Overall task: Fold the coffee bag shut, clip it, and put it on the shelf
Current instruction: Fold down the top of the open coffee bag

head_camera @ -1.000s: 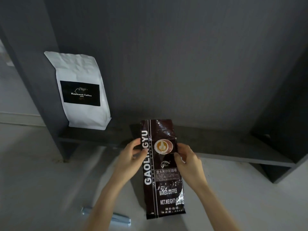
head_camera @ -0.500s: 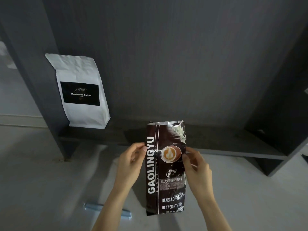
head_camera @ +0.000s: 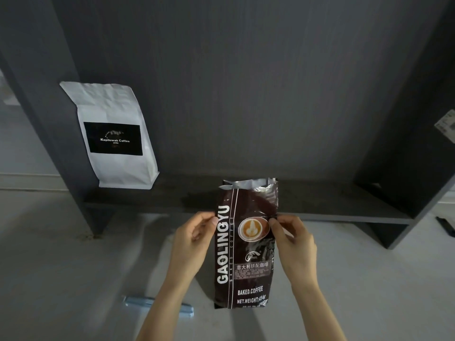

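Observation:
A dark brown foil coffee bag (head_camera: 246,252) marked GAOLINGYU stands upright on the pale floor, its silver-lined top open and unfolded. My left hand (head_camera: 192,244) pinches the bag's left edge at about two thirds of its height. My right hand (head_camera: 293,244) pinches the right edge at the same height. A light blue bag clip (head_camera: 138,301) lies on the floor to the lower left, partly hidden by my left forearm. The dark grey shelf (head_camera: 332,205) runs just behind the bag.
A white Kopiluwak coffee bag (head_camera: 115,136) stands at the shelf's left end against the side panel. The shelf unit's right side panel (head_camera: 403,168) closes the compartment; a paper label (head_camera: 445,126) hangs at far right. A dark object (head_camera: 445,225) lies on the floor at right.
The top of the brown bag has come up from a folded-down state and now stands open, showing its silver lining. Both hands stay on the bag's edges.

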